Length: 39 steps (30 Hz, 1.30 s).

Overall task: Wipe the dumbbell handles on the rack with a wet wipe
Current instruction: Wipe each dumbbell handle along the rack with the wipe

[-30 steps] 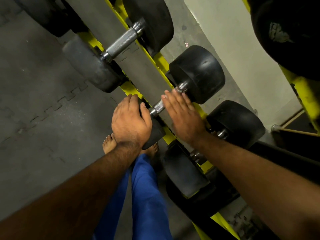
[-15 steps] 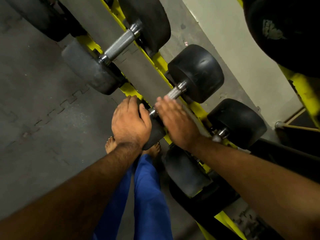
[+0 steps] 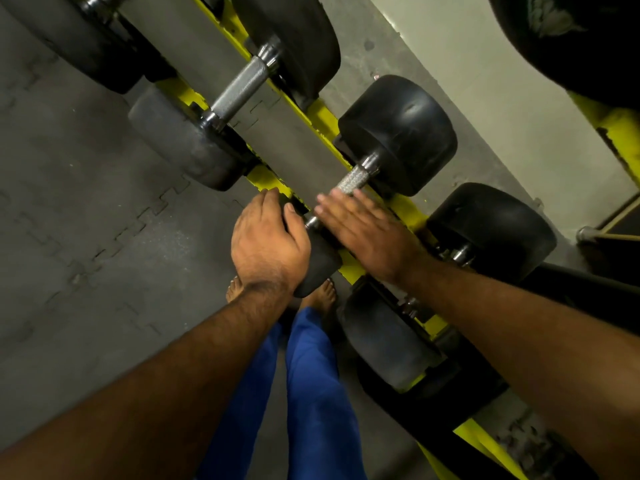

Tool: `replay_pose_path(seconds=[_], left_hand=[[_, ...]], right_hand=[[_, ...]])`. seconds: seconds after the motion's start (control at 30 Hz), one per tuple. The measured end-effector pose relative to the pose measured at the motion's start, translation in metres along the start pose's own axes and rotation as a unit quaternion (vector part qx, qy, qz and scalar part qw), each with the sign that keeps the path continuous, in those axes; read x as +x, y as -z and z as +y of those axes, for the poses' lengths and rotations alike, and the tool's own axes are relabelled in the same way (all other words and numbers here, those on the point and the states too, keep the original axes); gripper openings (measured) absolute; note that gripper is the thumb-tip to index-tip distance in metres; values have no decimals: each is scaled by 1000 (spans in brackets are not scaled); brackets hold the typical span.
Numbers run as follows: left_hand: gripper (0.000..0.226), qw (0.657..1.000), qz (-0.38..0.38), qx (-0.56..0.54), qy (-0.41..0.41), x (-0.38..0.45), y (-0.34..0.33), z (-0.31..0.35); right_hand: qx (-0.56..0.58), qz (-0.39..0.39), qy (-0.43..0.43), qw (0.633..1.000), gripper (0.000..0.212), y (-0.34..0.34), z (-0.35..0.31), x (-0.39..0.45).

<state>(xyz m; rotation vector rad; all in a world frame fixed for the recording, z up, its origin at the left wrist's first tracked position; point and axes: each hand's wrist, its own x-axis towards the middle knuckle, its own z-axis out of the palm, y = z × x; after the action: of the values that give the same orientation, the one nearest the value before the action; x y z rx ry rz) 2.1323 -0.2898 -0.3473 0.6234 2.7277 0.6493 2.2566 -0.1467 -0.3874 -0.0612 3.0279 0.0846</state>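
A black dumbbell lies across the yellow rack rail [image 3: 320, 116]. Its knurled steel handle [image 3: 353, 181] runs from the far head [image 3: 398, 133] down to the near head [image 3: 320, 268]. My left hand [image 3: 266, 240] grips the near head, fingers curled over it and thumb beside the handle's collar. My right hand [image 3: 363, 230] lies flat over the lower part of the handle with straight fingers, blurred by motion. No wet wipe shows; whether one is under the right palm cannot be told.
Another dumbbell with a bare handle [image 3: 240, 88] sits on the rack to the upper left, and a third dumbbell [image 3: 491, 230] to the right. A large black weight [image 3: 571, 36] hangs on an upper tier. My blue trousers [image 3: 311, 393] and bare feet stand on grey interlocking floor mat [image 3: 104, 220].
My right hand has slid down the handle toward the near head, uncovering more of the knurled steel by the far head. My left hand has stayed on the near head.
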Motion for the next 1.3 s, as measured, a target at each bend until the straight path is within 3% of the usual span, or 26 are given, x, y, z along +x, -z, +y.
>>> replay_pose_path(seconds=[0.1, 0.13, 0.27, 0.33, 0.43, 0.63, 0.7, 0.87, 0.93, 1.0, 1.1, 1.13, 1.17, 1.3], left_hand=[[43, 1000, -2, -4, 6, 0, 0, 1], [43, 1000, -2, -3, 6, -1, 1, 1], [43, 1000, -2, -3, 4, -1, 1, 2], [42, 1000, 1, -2, 7, -1, 0, 1], [43, 1000, 6, -5, 8, -2, 0, 2], [43, 1000, 2, -5, 6, -2, 1, 1], [43, 1000, -3, -2, 10, -2, 2, 2], [40, 1000, -2, -2, 8, -3, 5, 4], [40, 1000, -2, -6, 8, -3, 5, 5], [42, 1000, -4, -8, 10, -4, 5, 5], [44, 1000, -3, -5, 10, -3, 5, 4], [43, 1000, -3, -4, 9, -2, 5, 3], [42, 1000, -4, -3, 8, -3, 5, 3], [42, 1000, -18, 5, 10, -2, 3, 2]], right_hand=[[20, 20, -164, 986, 63, 0, 2, 3], [30, 27, -181, 983, 64, -2, -5, 5], [12, 37, -68, 997, 55, -8, -3, 5], [-30, 46, -104, 993, 56, -7, 10, 9], [22, 73, -205, 976, 54, -7, 2, 24], [183, 158, -172, 955, 38, 1, 19, 39], [231, 169, -199, 937, 38, 11, 14, 36], [344, 210, -346, 847, 40, 32, -14, 26], [366, 232, -430, 792, 34, 39, -25, 28], [419, 221, -560, 679, 30, 44, -29, 36], [537, 181, -714, 410, 28, 38, -22, 52], [595, 172, -719, 315, 25, 38, -18, 55], [638, 158, -712, 247, 22, 38, -14, 57], [689, 119, -700, 146, 29, 39, 3, 72]])
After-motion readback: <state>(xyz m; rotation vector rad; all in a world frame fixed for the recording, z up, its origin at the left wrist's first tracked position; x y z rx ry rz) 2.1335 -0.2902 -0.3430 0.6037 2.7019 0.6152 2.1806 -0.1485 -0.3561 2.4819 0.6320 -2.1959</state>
